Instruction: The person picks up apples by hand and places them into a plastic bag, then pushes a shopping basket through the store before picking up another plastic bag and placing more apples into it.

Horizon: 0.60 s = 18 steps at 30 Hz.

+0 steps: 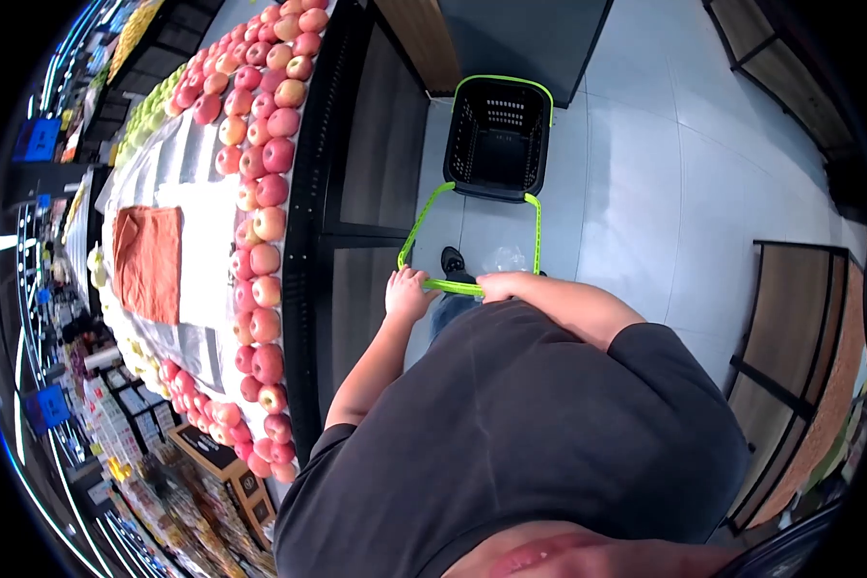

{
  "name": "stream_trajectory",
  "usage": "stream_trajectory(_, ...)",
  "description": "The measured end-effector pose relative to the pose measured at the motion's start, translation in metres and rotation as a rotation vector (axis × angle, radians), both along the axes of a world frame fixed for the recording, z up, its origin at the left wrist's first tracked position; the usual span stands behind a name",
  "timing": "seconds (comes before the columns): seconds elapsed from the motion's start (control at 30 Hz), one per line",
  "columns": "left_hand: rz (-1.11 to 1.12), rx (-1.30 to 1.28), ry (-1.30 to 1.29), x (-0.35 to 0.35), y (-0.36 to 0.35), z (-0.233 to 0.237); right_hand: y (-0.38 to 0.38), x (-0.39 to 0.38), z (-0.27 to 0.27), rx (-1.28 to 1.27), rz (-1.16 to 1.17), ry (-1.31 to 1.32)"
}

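Shirt [511, 433] seen at bottom, left hand [407, 292] and right hand [498, 286] clenched round handle [449, 286] mid-frame, basket [496, 193] seen upper centre

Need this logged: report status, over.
Left hand, right hand on green plastic handle. Black slotted plastic basket, nothing visible inside. Dark grey flat panel beyond.

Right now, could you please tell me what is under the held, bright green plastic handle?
Under the handle, pale grey floor tiles and a black shoe show; the left hand and right hand hide whatever lies below them.
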State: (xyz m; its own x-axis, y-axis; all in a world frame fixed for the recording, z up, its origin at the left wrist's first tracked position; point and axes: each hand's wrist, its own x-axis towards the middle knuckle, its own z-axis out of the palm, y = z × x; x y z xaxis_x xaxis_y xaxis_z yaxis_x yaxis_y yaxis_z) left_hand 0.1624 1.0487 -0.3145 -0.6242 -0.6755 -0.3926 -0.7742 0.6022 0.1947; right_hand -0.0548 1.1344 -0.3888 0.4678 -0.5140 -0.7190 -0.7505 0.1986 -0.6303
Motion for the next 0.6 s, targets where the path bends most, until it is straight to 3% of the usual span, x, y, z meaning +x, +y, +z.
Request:
stream_trajectory(0.2,-0.237,0.243,0.093,-0.021,-0.063,-0.013,-0.012,-0.030,0.033,-0.012,-0.299,0.210)
stream_trajectory(0.33,-0.414,0.201,0.120,-0.035,-0.079,-0.023,0.010,-0.031,0.029,-0.061,-0.489,0.305)
stream_trajectory(0.4,-0.463,0.167,0.133,-0.040,-0.088,-0.031,0.018,-0.028,0.029,-0.231,-0.760,0.350)
stream_trajectory(0.6,-0.562,0.297,-0.044,-0.054,-0.113,-0.029,0.019,-0.026,0.032,-0.287,-0.854,0.353)
